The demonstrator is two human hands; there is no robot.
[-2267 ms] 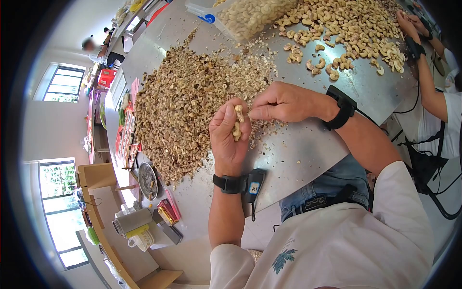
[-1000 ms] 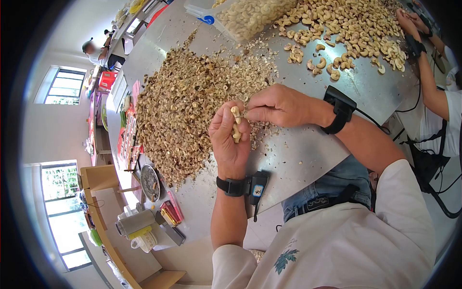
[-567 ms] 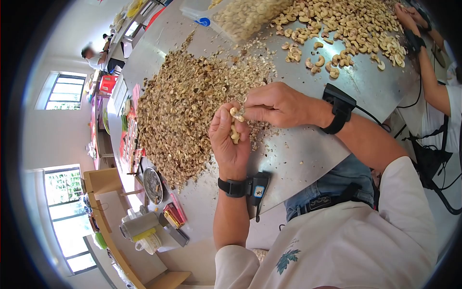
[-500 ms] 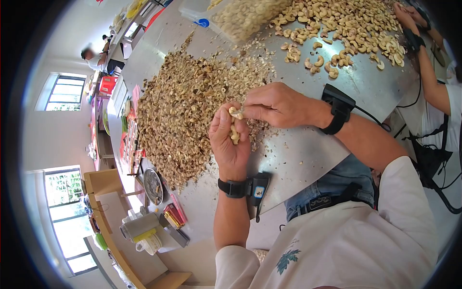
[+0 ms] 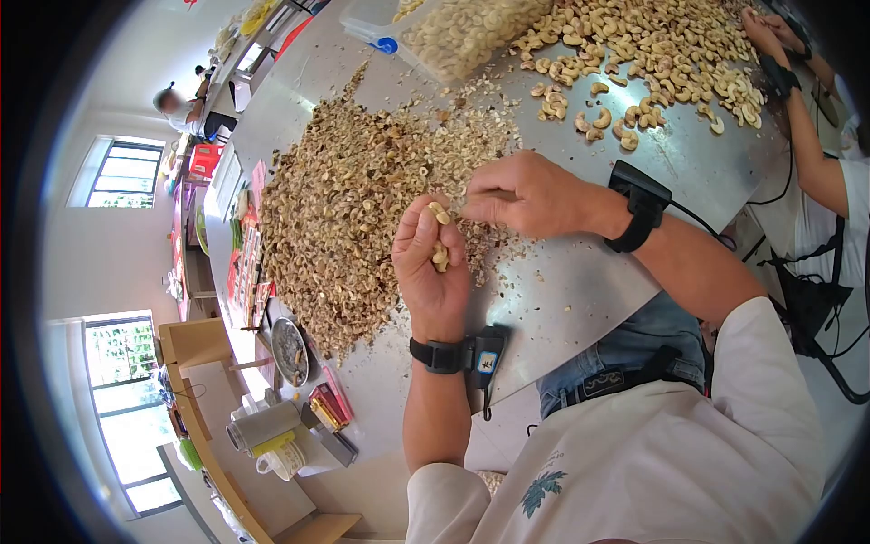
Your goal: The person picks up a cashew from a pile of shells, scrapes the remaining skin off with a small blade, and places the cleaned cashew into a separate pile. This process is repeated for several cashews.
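My left hand [image 5: 430, 272] is closed round several cashew nuts. One pale cashew nut [image 5: 439, 213] sticks up between thumb and fingertips, and more cashews [image 5: 440, 257] show lower in the palm. Just right of it, my right hand [image 5: 521, 195] is pinched, its fingertips pointing at the raised cashew with a small gap between. Whatever the right fingers hold is too small to make out. Beneath and beyond both hands spreads a big heap of brown shell bits and nut crumbs [image 5: 340, 208].
Whole cashews [image 5: 671, 63] lie spread at the upper right of the metal table [image 5: 580, 281]. A clear plastic box [image 5: 467, 41] of cashews stands beside them. A co-worker's hands [image 5: 770, 36] are at the far right. A round metal dish [image 5: 289, 352] sits at the left edge.
My right fingertips have drawn slightly away from the cashew in my left hand, which now shows more plainly. The left hand has hardly moved.
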